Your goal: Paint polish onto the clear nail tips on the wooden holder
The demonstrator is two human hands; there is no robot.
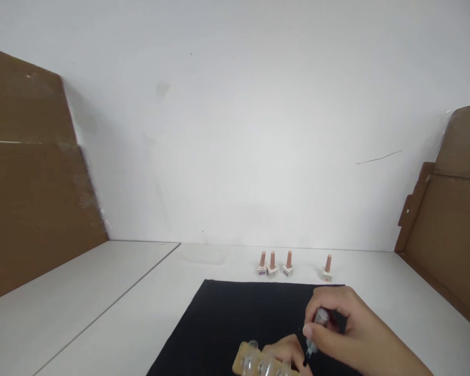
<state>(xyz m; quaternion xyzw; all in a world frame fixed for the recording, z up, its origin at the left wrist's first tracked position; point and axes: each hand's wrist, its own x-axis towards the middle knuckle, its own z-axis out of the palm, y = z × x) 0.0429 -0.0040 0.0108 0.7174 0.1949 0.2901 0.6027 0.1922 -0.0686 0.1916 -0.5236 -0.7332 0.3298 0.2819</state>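
The right hand (348,329) pinches a small brush (315,331) over the near part of the black mat (227,318), tip pointing down beside a tan holder (250,360) carrying clear nail tips. The left hand (292,352) rests on that holder; how tightly it grips cannot be told. Beyond the mat's far edge stand four small bottles (272,265) on the white table (102,308).
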